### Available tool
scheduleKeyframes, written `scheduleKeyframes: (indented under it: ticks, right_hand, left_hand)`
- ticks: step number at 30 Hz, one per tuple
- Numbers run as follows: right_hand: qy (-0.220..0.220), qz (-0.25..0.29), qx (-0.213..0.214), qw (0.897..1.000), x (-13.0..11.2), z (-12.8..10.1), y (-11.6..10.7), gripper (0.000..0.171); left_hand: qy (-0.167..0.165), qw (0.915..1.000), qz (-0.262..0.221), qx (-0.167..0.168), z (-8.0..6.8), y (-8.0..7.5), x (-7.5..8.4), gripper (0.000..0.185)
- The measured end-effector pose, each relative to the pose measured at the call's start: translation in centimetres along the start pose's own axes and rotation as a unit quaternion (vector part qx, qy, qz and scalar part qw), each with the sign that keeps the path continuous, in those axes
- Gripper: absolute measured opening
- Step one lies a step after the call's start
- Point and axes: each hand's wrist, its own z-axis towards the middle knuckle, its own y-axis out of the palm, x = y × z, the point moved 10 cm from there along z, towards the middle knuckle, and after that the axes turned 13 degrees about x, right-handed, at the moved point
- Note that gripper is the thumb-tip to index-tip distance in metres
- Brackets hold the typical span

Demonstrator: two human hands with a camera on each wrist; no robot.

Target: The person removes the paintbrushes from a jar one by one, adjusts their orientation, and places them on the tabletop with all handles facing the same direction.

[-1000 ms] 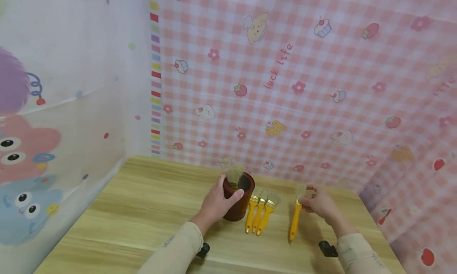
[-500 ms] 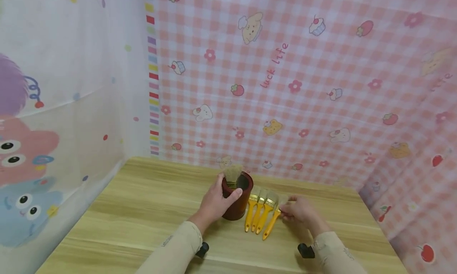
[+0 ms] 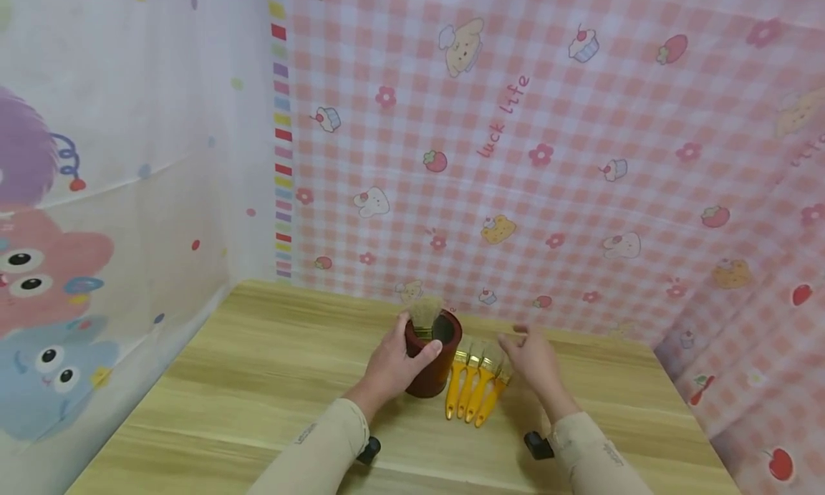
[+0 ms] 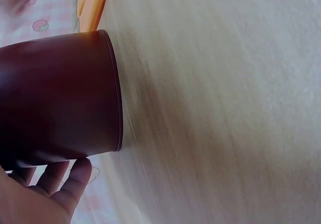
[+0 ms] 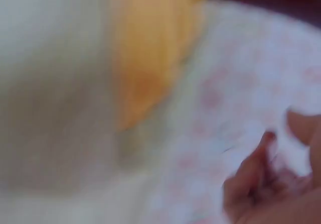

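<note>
A dark red-brown cylindrical holder stands on the table, its opening up. My left hand grips it near the rim, thumb on the near side; the left wrist view shows the holder's smooth side and curled fingers below it. Pale bristles of a paintbrush stick up from the opening. Several paintbrushes with yellow handles lie side by side to the right of the holder, bristles pointing away. My right hand hovers just right of their bristles, holding nothing. The right wrist view shows its fingers loosely bent, thumb apart; the brushes there are blurred.
The wood-grain table meets a pink checked cloth along its back edge. A white cloth with cartoon prints hangs on the left. Black wrist-worn pieces sit under both sleeves.
My right hand brought a paintbrush leftward, laid it beside the others at the right end of the row, and let go, rising slightly away. My left hand stayed on the holder.
</note>
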Motion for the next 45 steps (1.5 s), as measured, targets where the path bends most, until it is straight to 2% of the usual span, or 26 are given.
scheduleKeyframes:
  ticks: [2,4,6,8,13,16,19,21,23,26,28,30,33,36,38,41,45]
  right_hand:
    - [-0.05,0.056,-0.006,0.997,-4.2,-0.1,0.0,0.056]
    - [-0.102,0.106,-0.038,0.988,-8.5,-0.6,0.7,0.058]
    - [-0.134,0.123,-0.074,0.981,-11.9,-1.3,1.7,0.062]
    - [-0.144,0.11,-0.093,0.979,-13.9,-1.8,2.8,0.065]
    - [-0.12,0.035,-0.081,0.989,-15.3,-2.2,4.4,0.072]
    - [-0.122,0.02,-0.072,0.99,-15.8,-2.3,4.3,0.079]
    - [-0.136,0.069,-0.044,0.987,-16.3,-2.2,2.2,0.077]
    - [-0.146,0.135,-0.014,0.98,-16.6,-1.8,-0.5,0.071]
    - [-0.145,0.185,0.028,0.971,-16.4,-1.1,-4.1,0.066]
    - [-0.116,0.231,0.083,0.962,-14.1,0.1,-9.4,0.06]
    - [-0.08,0.216,0.092,0.969,-11.0,0.9,-11.6,0.061]
    - [-0.032,0.198,0.068,0.977,-7.1,1.5,-12.0,0.065]
    - [0.036,0.164,0.002,0.986,-0.5,1.7,-10.3,0.073]
    - [0.093,0.151,-0.054,0.983,5.5,0.8,-7.4,0.076]
    - [0.12,0.15,-0.079,0.978,8.3,0.0,-5.6,0.076]
    - [0.138,0.161,-0.105,0.972,10.5,-1.2,-3.1,0.075]
    - [0.147,0.188,-0.11,0.965,11.0,-1.6,-0.9,0.072]
  left_hand:
    - [-0.001,1.0,0.0,0.004,0.1,-0.1,-0.1,0.1]
    - [0.004,1.0,-0.001,0.009,0.2,-0.3,-0.1,0.099]
    - [0.008,0.9999,-0.004,0.007,0.3,-0.4,-0.1,0.098]
    - [0.01,0.9999,-0.005,-0.001,0.2,-0.2,-0.1,0.1]
    - [0.002,0.9998,-0.007,-0.018,0.0,0.1,0.1,0.103]
    - [0.006,0.9998,-0.009,-0.016,0.0,0.0,0.3,0.1]
    - [0.012,0.9996,-0.02,-0.013,-0.1,0.0,0.5,0.096]
    - [0.018,0.9995,-0.026,-0.005,0.0,0.0,0.6,0.093]
    - [0.02,0.9993,-0.03,0.0,0.0,0.0,0.6,0.093]
    - [0.023,0.9993,-0.031,0.002,0.1,0.0,0.6,0.091]
    - [0.023,0.9993,-0.028,-0.002,0.1,0.1,0.4,0.09]
    - [0.018,0.9995,-0.025,-0.004,0.0,0.1,0.2,0.09]
    - [0.015,0.9997,-0.017,0.0,0.0,-0.1,0.1,0.09]
    - [0.016,0.9998,-0.014,0.003,0.0,-0.2,0.2,0.09]
    - [0.017,0.9998,-0.013,0.003,-0.1,-0.1,0.4,0.089]
    - [0.017,0.9998,-0.013,0.002,-0.1,0.0,0.5,0.088]
    - [0.015,0.9997,-0.017,0.004,-0.1,0.2,0.7,0.088]
